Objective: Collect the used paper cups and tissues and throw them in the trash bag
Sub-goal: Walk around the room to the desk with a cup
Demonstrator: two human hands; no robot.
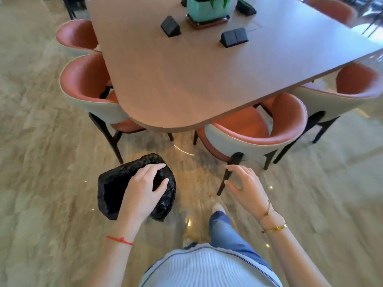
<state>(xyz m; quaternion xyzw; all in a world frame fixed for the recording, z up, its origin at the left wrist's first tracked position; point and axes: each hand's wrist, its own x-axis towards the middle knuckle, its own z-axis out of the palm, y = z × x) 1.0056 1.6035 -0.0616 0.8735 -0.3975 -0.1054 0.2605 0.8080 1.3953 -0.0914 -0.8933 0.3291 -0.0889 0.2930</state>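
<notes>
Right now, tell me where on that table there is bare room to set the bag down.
The near rounded end of the table is bare, from its front edge up to the black wedge boxes. The right stretch toward the far corner is bare too. It is crowded mid-table around the planter. The left hand grips the bag.

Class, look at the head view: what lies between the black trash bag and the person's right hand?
In the head view, only bare marble floor lies between the trash bag and the right hand. The left hand grips the bag.
</notes>
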